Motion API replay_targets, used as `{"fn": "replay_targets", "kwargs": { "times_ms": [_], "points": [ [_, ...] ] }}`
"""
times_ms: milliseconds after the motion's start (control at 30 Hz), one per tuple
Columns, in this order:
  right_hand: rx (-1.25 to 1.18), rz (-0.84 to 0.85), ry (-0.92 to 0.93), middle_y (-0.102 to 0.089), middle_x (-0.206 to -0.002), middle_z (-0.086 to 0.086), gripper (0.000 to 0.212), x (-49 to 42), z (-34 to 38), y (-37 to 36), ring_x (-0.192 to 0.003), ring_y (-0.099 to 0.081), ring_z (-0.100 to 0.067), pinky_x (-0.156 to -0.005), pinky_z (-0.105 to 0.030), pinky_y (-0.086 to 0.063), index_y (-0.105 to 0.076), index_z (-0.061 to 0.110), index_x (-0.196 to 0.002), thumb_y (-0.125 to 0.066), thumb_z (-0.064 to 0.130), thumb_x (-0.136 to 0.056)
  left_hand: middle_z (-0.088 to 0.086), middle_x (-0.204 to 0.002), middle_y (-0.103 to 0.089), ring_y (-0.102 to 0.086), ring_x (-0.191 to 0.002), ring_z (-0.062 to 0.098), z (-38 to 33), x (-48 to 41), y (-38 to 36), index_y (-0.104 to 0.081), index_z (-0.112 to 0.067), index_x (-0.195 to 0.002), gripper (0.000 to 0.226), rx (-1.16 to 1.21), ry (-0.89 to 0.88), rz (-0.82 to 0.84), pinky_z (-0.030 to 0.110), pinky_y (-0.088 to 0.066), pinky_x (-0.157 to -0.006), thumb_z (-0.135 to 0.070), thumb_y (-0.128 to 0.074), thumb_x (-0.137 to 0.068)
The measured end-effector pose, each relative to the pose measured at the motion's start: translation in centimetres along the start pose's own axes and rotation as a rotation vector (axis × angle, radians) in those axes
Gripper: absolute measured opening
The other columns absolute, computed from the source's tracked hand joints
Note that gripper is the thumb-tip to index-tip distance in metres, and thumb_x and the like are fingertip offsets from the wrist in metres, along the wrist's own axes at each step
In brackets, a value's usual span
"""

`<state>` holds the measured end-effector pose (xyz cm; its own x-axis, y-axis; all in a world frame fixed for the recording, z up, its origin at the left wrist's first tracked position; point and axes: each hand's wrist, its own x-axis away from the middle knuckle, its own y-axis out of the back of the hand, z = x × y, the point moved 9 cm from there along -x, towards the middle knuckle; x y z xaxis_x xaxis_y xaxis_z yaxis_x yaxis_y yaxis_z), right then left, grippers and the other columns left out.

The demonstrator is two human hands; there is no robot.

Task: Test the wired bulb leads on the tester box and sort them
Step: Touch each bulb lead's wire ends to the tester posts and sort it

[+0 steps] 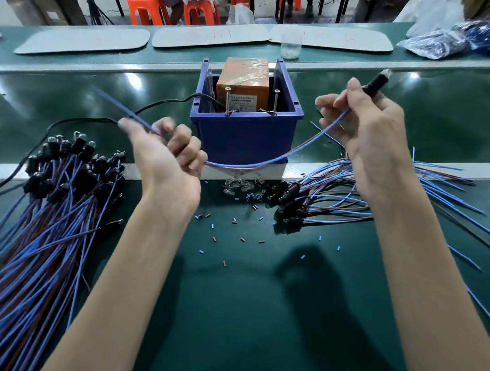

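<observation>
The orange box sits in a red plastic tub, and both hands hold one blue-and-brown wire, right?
No: the head view shows the plastic tub is blue, not red. The orange box sits in it; the left hand and right hand hold one blue-and-brown wire.

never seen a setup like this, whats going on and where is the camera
It is one picture, from a camera on the person's head, looking down at two bare hands; no machine. The left hand and right hand hold one wired bulb lead between them, its black bulb end sticking up from the right hand. Behind, a blue bin holds the orange tester box. On the green table lie a big pile of leads at left, a smaller pile at right, and scattered wire-sleeve bits.
</observation>
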<state>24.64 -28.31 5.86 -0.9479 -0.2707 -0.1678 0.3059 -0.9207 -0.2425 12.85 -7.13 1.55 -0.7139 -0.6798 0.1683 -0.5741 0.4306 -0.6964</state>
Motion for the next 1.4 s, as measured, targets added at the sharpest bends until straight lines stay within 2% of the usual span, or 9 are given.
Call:
{"fn": "replay_targets", "kwargs": {
  "times_ms": [67,200,300,367,567,700,800,1067,1400],
  "points": [
    [-0.014,0.036,-0.003,-0.064,-0.069,0.0,0.031,0.0,-0.1,-0.3,-0.057,-0.053,-0.01,-0.059,-0.022,-0.047,-0.056,0.013,-0.071,-0.046,0.017,-0.1,-0.009,-0.045,-0.02,-0.012,-0.037,0.007,0.5,0.7,-2.0,-0.033,-0.02,-0.06,0.054,-0.292,-0.019,0.145,0.021,-0.008,-0.039,-0.05,-0.017,-0.103],
    [0.035,0.118,-0.01,-0.035,-0.062,-0.002,0.019,0.6,-0.4,-1.5,-0.045,-0.022,-0.006,-0.04,-0.016,-0.021,-0.064,0.01,-0.08,-0.055,0.016,-0.096,-0.012,-0.045,-0.026,-0.019,-0.037,0.005,3.2,2.5,-4.6,-0.043,-0.021,-0.051,0.055,-0.847,0.006,0.409,0.016,-0.016,-0.037,-0.044,-0.037,-0.101],
    [0.012,0.156,-0.059,-0.051,-0.061,0.005,0.015,1.0,-1.0,-2.3,-0.046,-0.022,-0.006,-0.038,-0.014,-0.019,-0.068,0.006,-0.093,-0.059,0.018,-0.094,-0.014,-0.041,-0.028,-0.022,-0.038,0.003,4.3,3.7,-5.5,-0.046,-0.02,-0.057,0.048,-1.051,-0.073,0.542,0.016,-0.021,-0.038,-0.039,-0.04,-0.101],
    [-0.019,0.149,-0.057,-0.062,-0.064,0.009,0.017,1.1,-0.8,-2.3,-0.044,-0.027,-0.005,-0.038,-0.013,-0.02,-0.069,0.005,-0.092,-0.06,0.02,-0.093,-0.014,-0.041,-0.029,-0.024,-0.037,0.003,4.3,3.8,-5.6,-0.047,-0.018,-0.059,0.047,-1.062,-0.102,0.551,0.015,-0.022,-0.038,-0.037,-0.04,-0.101],
    [-0.061,0.103,-0.048,-0.072,-0.073,-0.002,0.024,0.6,-0.6,-1.4,-0.043,-0.041,-0.006,-0.036,-0.014,-0.019,-0.068,0.012,-0.08,-0.06,0.032,-0.091,-0.014,-0.042,-0.029,-0.02,-0.04,0.005,3.9,3.1,-5.1,-0.048,-0.018,-0.06,0.045,-1.024,-0.103,0.518,0.018,-0.02,-0.04,-0.037,-0.041,-0.101],
    [-0.04,0.125,-0.013,-0.061,-0.058,0.01,0.006,0.6,-0.4,-1.5,-0.046,-0.041,-0.004,-0.038,-0.013,-0.023,-0.067,0.013,-0.079,-0.072,0.016,-0.081,-0.013,-0.043,-0.028,-0.02,-0.04,0.005,4.1,3.0,-5.0,-0.051,-0.018,-0.06,0.046,-1.037,-0.085,0.547,0.018,-0.019,-0.04,-0.035,-0.041,-0.101],
    [0.018,0.092,-0.02,-0.051,-0.051,0.014,0.012,0.5,-0.7,-1.1,-0.047,-0.042,-0.004,-0.038,-0.013,-0.024,-0.065,0.015,-0.075,-0.071,0.008,-0.083,-0.014,-0.044,-0.028,-0.021,-0.04,0.005,4.2,3.0,-5.0,-0.052,-0.018,-0.059,0.047,-1.04,-0.071,0.56,0.017,-0.02,-0.039,-0.034,-0.041,-0.102],
    [0.127,0.172,-0.004,-0.066,-0.066,0.004,0.009,0.5,-0.8,-1.6,-0.05,-0.044,-0.005,-0.042,-0.012,-0.03,-0.072,0.018,-0.079,-0.073,0.009,-0.08,-0.014,-0.042,-0.033,-0.029,-0.037,0.003,4.1,3.2,-5.1,-0.056,-0.015,-0.064,0.044,-1.048,-0.072,0.583,0.013,-0.022,-0.039,-0.027,-0.04,-0.103],
    [0.232,0.235,0.042,-0.063,-0.059,0.01,0.011,0.9,-0.7,-2.6,-0.047,-0.044,-0.001,-0.045,-0.006,-0.033,-0.073,0.019,-0.077,-0.073,0.009,-0.081,-0.015,-0.041,-0.037,-0.032,-0.038,0.001,3.8,3.4,-5.5,-0.059,-0.015,-0.074,0.034,-1.056,-0.121,0.588,0.009,-0.025,-0.04,-0.02,-0.04,-0.103]
  ]
}}
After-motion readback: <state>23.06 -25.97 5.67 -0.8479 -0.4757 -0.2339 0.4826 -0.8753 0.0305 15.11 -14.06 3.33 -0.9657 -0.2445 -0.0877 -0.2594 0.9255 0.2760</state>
